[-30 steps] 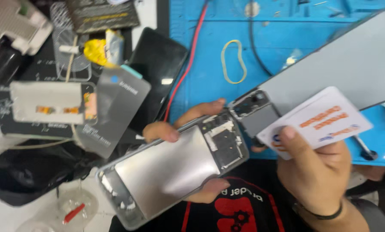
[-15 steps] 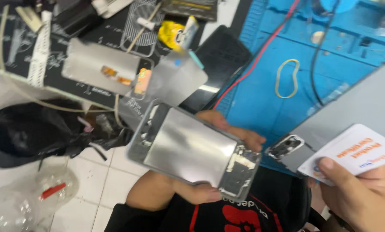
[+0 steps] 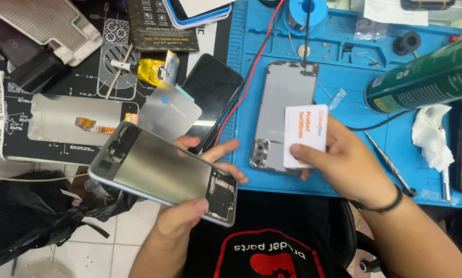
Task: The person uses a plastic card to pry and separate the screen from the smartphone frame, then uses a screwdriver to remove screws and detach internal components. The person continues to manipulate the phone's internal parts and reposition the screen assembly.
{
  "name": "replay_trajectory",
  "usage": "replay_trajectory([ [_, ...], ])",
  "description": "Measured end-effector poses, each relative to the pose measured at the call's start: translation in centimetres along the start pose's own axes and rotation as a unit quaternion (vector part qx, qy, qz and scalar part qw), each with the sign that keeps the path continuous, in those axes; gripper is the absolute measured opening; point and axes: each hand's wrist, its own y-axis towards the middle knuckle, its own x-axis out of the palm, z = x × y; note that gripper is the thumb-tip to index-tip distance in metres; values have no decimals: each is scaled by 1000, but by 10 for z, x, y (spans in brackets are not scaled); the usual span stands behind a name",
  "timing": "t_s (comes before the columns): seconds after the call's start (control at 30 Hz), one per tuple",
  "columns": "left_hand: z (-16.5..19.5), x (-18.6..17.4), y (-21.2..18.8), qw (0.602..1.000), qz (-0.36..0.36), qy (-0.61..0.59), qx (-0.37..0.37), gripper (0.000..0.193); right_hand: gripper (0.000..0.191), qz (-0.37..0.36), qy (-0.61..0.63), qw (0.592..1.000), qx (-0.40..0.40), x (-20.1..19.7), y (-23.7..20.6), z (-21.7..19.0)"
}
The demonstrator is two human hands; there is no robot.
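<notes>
— What's the left hand (image 3: 189,211) got?

— The opened phone (image 3: 164,172), thumb and fingers clamped on its lower end, held tilted off the mat's (image 3: 354,175) near-left corner, above the floor.

— And the right hand (image 3: 352,164)?

— Pinching a white card (image 3: 305,135) between thumb and fingers, over the grey back cover (image 3: 285,103).

— Where does that cover lie?

— Flat on the blue mat, near its front edge, camera end toward the person. A green can (image 3: 426,77) lies at the mat's right side.
</notes>
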Motion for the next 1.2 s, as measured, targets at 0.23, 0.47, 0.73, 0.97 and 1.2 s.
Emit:
replay_trajectory([
  [0.23, -7, -4, 21, 998, 50, -4, -45, 80, 45, -34, -25, 997, -60, 26, 18, -17],
  [0.47, -17, 6, 32, 996, 35, 80, 12, 79, 43, -21, -13, 999, -43, 14, 33, -13],
  [0.73, -6, 3, 48, 987, 93, 106, 72, 76, 41, -73, -23, 996, -48, 32, 67, -35],
  [0.97, 11, 8, 25, 994, 47, 86, 54, 74, 39, 182, -410, 829, -334, 44, 59, -27],
  [1.2, 2, 0, 6, 998, 0, 58, -31, 85, 24, -15, -153, 945, -288, -20, -46, -22],
])
